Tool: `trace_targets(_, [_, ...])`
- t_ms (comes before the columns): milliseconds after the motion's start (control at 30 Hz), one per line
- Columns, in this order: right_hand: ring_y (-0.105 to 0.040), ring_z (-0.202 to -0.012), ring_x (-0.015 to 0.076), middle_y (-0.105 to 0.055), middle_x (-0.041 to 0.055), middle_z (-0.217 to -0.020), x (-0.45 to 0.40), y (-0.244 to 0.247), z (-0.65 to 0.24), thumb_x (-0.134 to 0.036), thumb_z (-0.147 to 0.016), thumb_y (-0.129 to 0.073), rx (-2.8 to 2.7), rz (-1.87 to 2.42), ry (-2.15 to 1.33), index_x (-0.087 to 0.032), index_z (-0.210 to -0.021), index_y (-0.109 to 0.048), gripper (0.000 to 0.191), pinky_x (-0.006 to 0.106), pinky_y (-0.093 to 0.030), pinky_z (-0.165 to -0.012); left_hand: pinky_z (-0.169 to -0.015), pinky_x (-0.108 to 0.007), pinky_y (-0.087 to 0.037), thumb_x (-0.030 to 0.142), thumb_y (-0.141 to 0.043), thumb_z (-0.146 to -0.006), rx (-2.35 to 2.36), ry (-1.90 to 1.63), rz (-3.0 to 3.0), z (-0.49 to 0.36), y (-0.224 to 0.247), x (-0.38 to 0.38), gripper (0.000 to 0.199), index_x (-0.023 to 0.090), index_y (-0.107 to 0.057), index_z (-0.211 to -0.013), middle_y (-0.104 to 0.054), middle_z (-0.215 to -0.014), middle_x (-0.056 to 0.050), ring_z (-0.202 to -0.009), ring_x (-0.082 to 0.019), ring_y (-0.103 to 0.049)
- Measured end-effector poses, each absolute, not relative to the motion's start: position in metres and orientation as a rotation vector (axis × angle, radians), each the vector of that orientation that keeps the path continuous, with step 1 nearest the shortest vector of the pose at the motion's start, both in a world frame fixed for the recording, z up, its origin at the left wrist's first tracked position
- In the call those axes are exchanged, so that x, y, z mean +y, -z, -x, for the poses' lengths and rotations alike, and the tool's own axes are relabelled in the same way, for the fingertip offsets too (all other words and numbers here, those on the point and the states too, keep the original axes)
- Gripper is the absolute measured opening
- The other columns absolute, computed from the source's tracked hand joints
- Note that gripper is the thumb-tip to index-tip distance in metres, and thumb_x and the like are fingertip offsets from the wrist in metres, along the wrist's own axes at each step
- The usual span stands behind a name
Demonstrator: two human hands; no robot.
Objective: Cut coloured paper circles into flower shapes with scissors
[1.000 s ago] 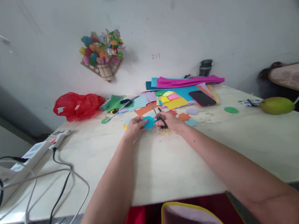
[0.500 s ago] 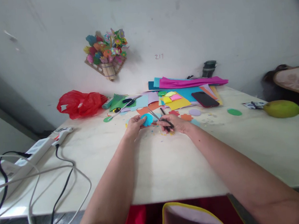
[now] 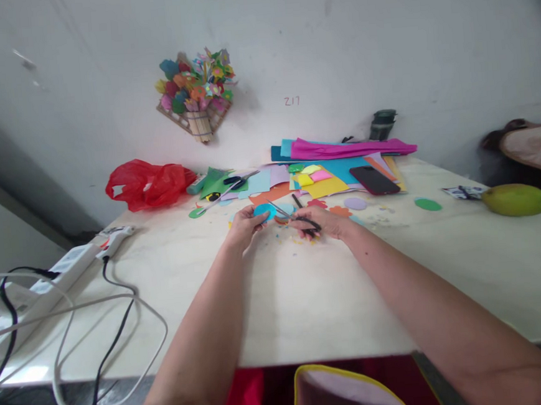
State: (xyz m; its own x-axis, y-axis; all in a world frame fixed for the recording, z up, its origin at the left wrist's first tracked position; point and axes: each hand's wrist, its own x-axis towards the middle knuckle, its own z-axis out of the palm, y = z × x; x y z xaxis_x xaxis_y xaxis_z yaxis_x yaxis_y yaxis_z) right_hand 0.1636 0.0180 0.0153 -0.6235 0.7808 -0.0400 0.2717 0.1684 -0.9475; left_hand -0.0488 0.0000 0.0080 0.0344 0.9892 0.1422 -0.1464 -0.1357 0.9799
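Between the thumb and fingers of my left hand is a blue paper cutout with a scalloped edge. My right hand grips black-handled scissors, their blades pointing left and reaching the cutout's right side. Just behind my hands lie a red paper flower, an orange paper flower and a lilac paper oval. Tiny paper scraps are scattered on the table under the scissors.
Coloured sheets, a phone and a second pair of scissors lie at the back. A red plastic bag sits back left. Power strips with loose cables are at left, a yellow-green oval object at right.
The scissor blades have moved onto the edge of the blue cutout, which now looks flatter and more turned away. The whole view has shifted slightly.
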Motion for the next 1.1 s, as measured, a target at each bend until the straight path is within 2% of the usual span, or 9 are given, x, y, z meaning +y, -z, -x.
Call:
trace_targets(300, [-0.05,-0.038,0.0069,-0.062,0.0017,-0.055,0.014,-0.0193,-0.1643,-0.039,-0.068,-0.069,-2.009,1.037,-1.425,-0.013,-0.077,-0.062,0.029,0.017,-0.027,-0.031,-0.039,-0.018,-0.024,0.033,-0.08,-0.051,1.014,-1.335,-1.222,0.051,-0.0065,0.002,0.031,0.012,-0.062,-0.065,-0.054,-0.057,0.001,-0.046,-0.004,-0.04])
trace_targets(467, [-0.051,-0.039,0.007,-0.062,0.002,-0.055,0.017,-0.0162,-0.1643,-0.041,-0.07,-0.067,-2.013,1.043,-1.407,-0.013,-0.078,-0.062,0.029,0.016,-0.029,-0.032,-0.047,-0.018,-0.037,0.034,-0.079,-0.054,1.025,-1.316,-1.21,0.0531,-0.0017,0.0036,0.031,0.013,-0.067,-0.074,-0.061,-0.067,-0.002,-0.057,-0.009,-0.052])
trace_targets(633, [-0.05,-0.038,0.0067,-0.061,0.0013,-0.054,0.0172,-0.0146,-0.1626,-0.039,-0.068,-0.069,-2.001,1.044,-1.405,-0.013,-0.074,-0.061,0.028,0.016,-0.029,-0.031,-0.063,-0.026,-0.048,0.034,-0.079,-0.053,1.002,-1.28,-1.171,0.0512,-0.0012,0.0019,0.036,0.012,-0.068,-0.079,-0.066,-0.078,-0.006,-0.068,-0.015,-0.061])
trace_targets(767, [-0.05,-0.038,0.0067,-0.059,-0.0002,-0.051,0.0172,-0.0143,-0.1609,-0.037,-0.067,-0.069,-1.988,1.054,-1.439,-0.014,-0.075,-0.06,0.026,0.015,-0.03,-0.032,-0.074,-0.031,-0.049,0.031,-0.079,-0.053,0.927,-1.279,-1.132,0.0482,-0.002,0.0009,0.034,0.01,-0.067,-0.078,-0.068,-0.078,-0.007,-0.07,-0.016,-0.063])
trace_targets(1100, [-0.051,-0.039,0.0064,-0.06,0.0005,-0.053,0.0178,-0.0149,-0.161,-0.037,-0.07,-0.066,-1.986,1.037,-1.469,-0.013,-0.076,-0.061,0.025,0.015,-0.029,-0.032,-0.074,-0.029,-0.049,0.025,-0.08,-0.052,0.9,-1.303,-1.06,0.0478,-0.0011,0.0027,0.029,0.009,-0.068,-0.073,-0.068,-0.074,-0.006,-0.068,-0.015,-0.063])
